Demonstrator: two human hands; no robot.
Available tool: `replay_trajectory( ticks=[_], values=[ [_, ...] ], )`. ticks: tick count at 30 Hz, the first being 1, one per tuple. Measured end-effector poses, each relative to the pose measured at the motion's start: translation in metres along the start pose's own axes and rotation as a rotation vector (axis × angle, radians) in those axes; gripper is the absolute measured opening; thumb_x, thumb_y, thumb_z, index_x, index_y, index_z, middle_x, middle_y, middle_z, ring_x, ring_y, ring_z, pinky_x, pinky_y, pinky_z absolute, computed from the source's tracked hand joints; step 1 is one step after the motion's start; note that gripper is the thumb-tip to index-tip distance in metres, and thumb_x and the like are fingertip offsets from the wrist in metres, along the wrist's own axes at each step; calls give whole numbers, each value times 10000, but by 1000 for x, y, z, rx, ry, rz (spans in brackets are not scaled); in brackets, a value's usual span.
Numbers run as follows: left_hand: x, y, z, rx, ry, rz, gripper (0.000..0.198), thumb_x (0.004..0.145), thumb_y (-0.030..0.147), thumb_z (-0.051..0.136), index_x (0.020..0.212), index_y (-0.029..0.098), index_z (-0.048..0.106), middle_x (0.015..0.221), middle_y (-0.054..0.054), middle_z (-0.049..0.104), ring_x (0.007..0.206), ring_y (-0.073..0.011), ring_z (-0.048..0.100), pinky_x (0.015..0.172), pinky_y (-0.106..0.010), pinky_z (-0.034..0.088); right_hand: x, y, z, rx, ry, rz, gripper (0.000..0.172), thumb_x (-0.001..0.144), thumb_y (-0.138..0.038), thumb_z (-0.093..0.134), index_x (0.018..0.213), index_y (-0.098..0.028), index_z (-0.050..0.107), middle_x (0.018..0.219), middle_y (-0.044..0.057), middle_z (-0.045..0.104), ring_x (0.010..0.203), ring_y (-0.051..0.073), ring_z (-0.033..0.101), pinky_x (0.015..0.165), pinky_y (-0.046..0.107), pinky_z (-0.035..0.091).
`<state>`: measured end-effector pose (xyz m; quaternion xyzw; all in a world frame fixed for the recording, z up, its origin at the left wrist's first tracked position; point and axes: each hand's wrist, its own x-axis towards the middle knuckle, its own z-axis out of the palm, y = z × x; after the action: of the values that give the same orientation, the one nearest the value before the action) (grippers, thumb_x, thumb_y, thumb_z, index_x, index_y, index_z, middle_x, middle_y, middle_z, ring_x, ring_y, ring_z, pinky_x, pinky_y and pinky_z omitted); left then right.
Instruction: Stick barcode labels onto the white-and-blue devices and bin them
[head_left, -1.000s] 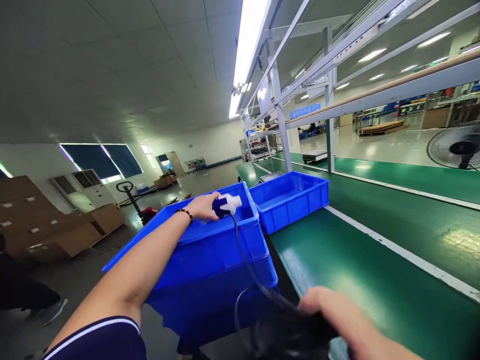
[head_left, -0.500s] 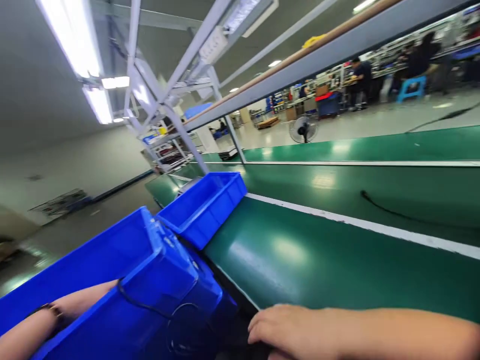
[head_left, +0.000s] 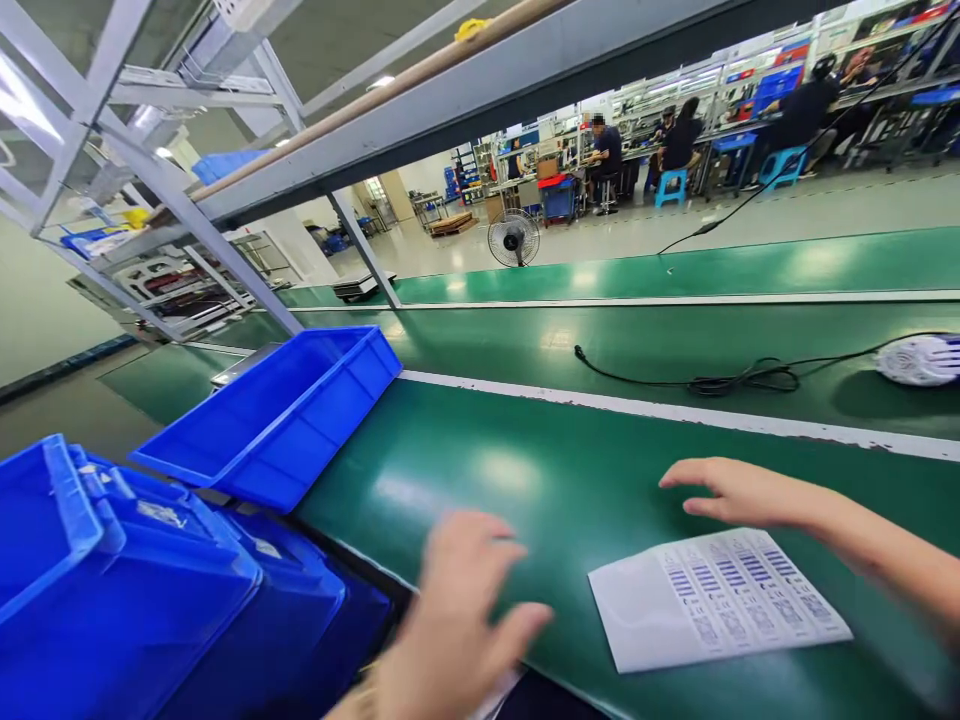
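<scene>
My left hand is blurred and hovers at the near edge of the green bench, fingers spread, holding nothing. My right hand reaches out flat over the bench with its fingers apart, just above the top edge of a white printed sheet with blue barcode rows. Neither hand touches the sheet as far as I can tell. A black cord lies coiled farther back on the belt and runs to a white round device at the right edge.
An empty blue bin sits on the bench at the left. Stacked blue bins stand below it beside the bench. A metal frame rises overhead. A floor fan and several seated people are far behind.
My view has swung right, from the stacked blue bins to the bench. My left hand has come out of the bin without the plug. My right hand has let go of the cord.
</scene>
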<state>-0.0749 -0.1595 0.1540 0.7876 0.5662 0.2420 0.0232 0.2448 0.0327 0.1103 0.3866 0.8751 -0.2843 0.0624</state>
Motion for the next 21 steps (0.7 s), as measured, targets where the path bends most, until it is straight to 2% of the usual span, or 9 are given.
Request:
replay_trajectory(
  ticks=[2,4,6,7,9,13,17,21],
  values=[
    [26,29,54,-123,-233,61,468,711,577,610,965,184,609,987,-61,608,963,-225,532,898,-424,437,-8,-6,16,38,-2,-10,466,804,-369,455,1214,-178,567,1269,68,522,1165,243,473,1007,396,363],
    [49,50,105,-110,-467,-26,640,642,653,620,997,121,598,1009,-117,600,991,-285,515,880,-468,435,-14,-16,30,63,11,-26,464,798,-326,457,1222,-172,564,1272,82,513,1162,247,470,1003,402,361],
    [65,58,139,-100,-557,-126,603,662,567,659,1014,83,588,1043,-153,590,1014,-309,507,888,-478,421,-17,-25,42,68,9,-27,464,794,-297,460,1227,-161,558,1265,100,509,1152,251,467,992,408,361],
    [69,59,148,-115,-577,-161,543,684,497,670,1015,75,588,1053,-161,589,1026,-313,504,899,-477,412,-18,-29,46,62,7,-28,455,797,-286,459,1221,-158,559,1251,108,512,1138,251,469,981,409,364],
    [74,53,154,-179,-600,-190,409,720,372,659,1006,85,600,1053,-150,605,1037,-301,511,920,-457,398,-18,-36,55,43,7,-43,411,810,-269,447,1186,-159,572,1175,114,543,1082,243,488,940,400,379],
    [78,35,145,-284,-638,-217,240,773,294,568,963,166,638,1002,-66,658,967,-214,568,899,-342,420,-8,-45,66,32,23,-53,269,846,-239,401,994,-193,622,934,74,597,867,194,556,773,325,420],
    [81,26,143,-329,-655,-248,195,766,268,538,887,193,671,926,-27,691,849,-164,596,796,-265,440,5,-53,72,5,48,12,167,802,-199,455,825,-183,620,836,40,620,760,158,581,653,255,402],
    [82,17,138,-330,-678,-247,204,759,297,537,789,185,704,780,-39,707,702,-162,593,677,-261,427,16,-65,83,-116,105,34,129,775,-164,506,740,-167,630,806,47,633,734,164,575,644,266,386]
  ],
)
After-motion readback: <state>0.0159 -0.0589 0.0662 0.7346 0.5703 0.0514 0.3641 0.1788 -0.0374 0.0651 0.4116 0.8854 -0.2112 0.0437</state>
